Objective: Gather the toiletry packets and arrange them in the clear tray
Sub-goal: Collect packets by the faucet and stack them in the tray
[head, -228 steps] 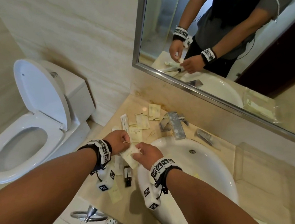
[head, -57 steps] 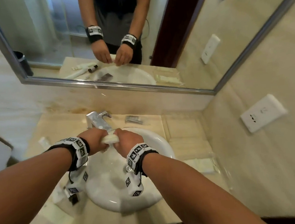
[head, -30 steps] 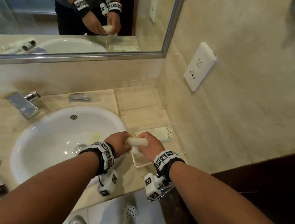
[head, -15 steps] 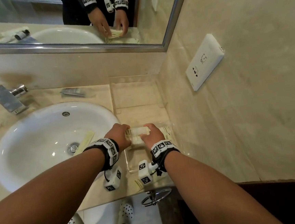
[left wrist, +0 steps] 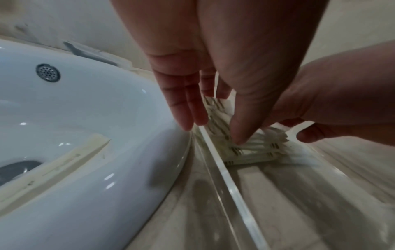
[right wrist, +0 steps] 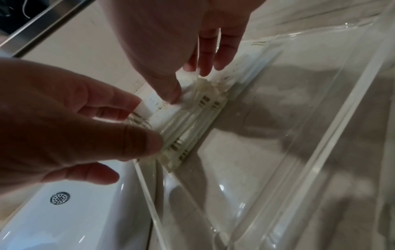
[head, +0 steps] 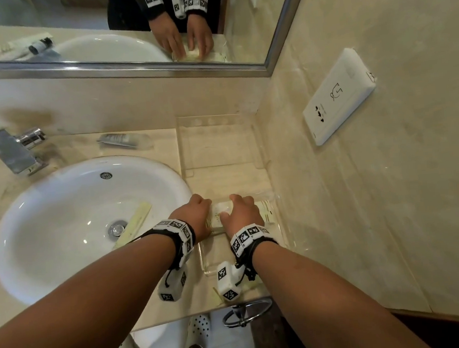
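Clear acrylic tray [head: 281, 241] beside the sink [head: 60, 216], its walls hard to trace. A stack of cream packets [left wrist: 252, 148] stands on edge inside it, partly hidden by both hands. Left hand [head: 192, 217] and right hand [head: 240, 214] pinch its ends, apparently between thumb and straightened fingers.

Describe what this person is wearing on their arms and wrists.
Both forearms are bare, with no sleeves in view. The left wrist and the right wrist each carry a black strap set with white square tiles printed with black-and-white block patterns. A small white box bearing the same markings hangs under each strap on a short black cord. No gloves or rings show.
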A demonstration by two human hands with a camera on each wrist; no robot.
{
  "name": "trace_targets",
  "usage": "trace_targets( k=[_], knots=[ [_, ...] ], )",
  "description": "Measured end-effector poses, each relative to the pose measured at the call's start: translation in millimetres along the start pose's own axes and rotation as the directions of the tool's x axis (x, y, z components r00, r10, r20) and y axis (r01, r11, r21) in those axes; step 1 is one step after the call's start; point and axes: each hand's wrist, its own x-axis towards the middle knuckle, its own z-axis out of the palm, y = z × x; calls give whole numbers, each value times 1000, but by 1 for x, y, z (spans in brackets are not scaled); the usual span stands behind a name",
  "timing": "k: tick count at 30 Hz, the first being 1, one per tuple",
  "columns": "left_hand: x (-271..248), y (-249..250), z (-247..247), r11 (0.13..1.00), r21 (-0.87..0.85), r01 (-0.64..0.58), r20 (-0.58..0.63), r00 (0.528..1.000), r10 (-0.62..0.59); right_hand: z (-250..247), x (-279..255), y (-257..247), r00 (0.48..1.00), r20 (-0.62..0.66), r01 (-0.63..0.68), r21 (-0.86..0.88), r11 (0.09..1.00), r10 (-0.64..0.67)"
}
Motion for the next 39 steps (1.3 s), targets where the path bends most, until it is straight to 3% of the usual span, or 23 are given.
trace_targets(
  k=[4, 12, 19, 23, 29, 34, 39],
  knots=[
    [3, 2, 0, 996, 83, -25, 11, 1000, 24, -5, -1, 7, 998, -27, 51, 102, 993, -49],
    [4, 5, 0, 994, 99, -36, 2, 999, 36, -1, -11, 19, 987, -13, 160, 45, 986, -159],
    [2, 6, 3, 990, 134, -44, 0, 999, 45, 6, -16, 16, 996, -81, 50, 371, 927, -22],
    [2, 4, 4, 996, 89, -31, -12, 999, 32, 2, -12, 12, 995, 6, -84, 574, 815, 98],
    [-2, -1, 2, 997, 4, -75, -27, 997, 75, 0, -7, 12, 988, 76, -154, 635, 757, 137],
    [-7, -2, -9, 997, -20, -78, -104, 992, 76, -16, -10, 19, 960, 19, -187, 783, 594, 278],
    [-2, 9, -11, 990, 38, -138, -119, 983, 142, -35, -7, 41, 936, -33, -193, 785, 589, 350]
  ],
)
